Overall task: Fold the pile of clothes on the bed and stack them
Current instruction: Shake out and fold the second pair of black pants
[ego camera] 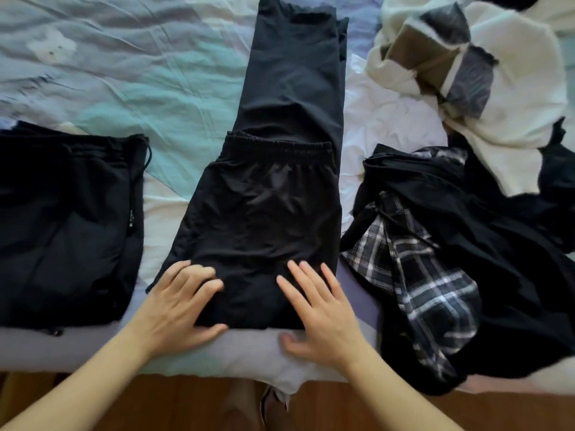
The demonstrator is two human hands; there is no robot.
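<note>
The black pants [267, 197] lie in the middle of the bed [155, 98], half folded. Both hands, left [179, 301] and right [320, 309], press flat on them, fingers loose. Next I think comes another fold, then onto the stack [68, 219].

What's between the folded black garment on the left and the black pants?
Head view: only a bare strip of bedsheet separates the folded black garment from the black pants.

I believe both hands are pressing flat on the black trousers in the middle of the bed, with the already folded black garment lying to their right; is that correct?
Not quite: the head view shows the folded black garment to the left of the black trousers. The left hand and right hand do press on them.
</note>
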